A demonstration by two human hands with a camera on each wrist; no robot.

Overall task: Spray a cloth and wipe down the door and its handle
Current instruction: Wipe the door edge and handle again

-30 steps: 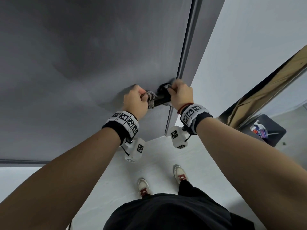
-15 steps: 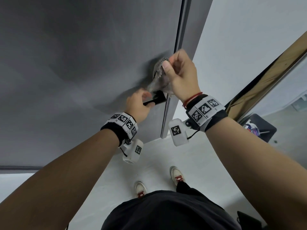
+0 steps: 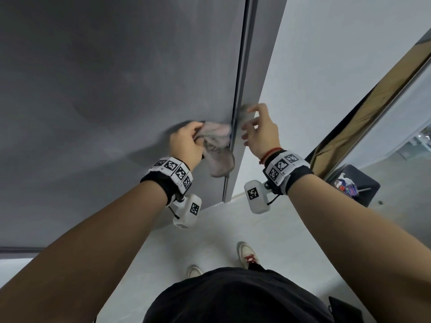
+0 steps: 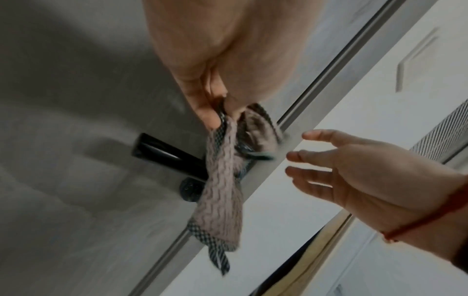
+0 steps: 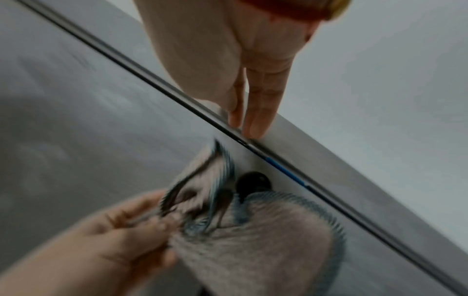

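The grey door (image 3: 112, 85) fills the left of the head view. My left hand (image 3: 190, 138) pinches a brownish-grey woven cloth (image 3: 217, 148) that hangs down in front of the door near its closing edge. In the left wrist view the cloth (image 4: 224, 192) drapes across the black lever handle (image 4: 162, 154), and my left hand (image 4: 215, 114) grips its top. My right hand (image 3: 250, 127) is empty with straight, spread fingers at the door frame. In the right wrist view its fingertips (image 5: 255, 124) touch the frame beside the cloth (image 5: 258, 246).
A grey door frame (image 3: 247, 94) and a white wall (image 3: 326, 66) lie right of the door. A spray bottle (image 3: 345, 183) sits on a dark stand (image 3: 363, 185) at the far right, below a leaning wood-and-mirror panel (image 3: 382, 89). My feet stand on the white floor (image 3: 210, 229).
The cloth passed from my right hand to my left. The right hand let go and opened at the frame; the left hand left the handle and now holds the cloth over it.
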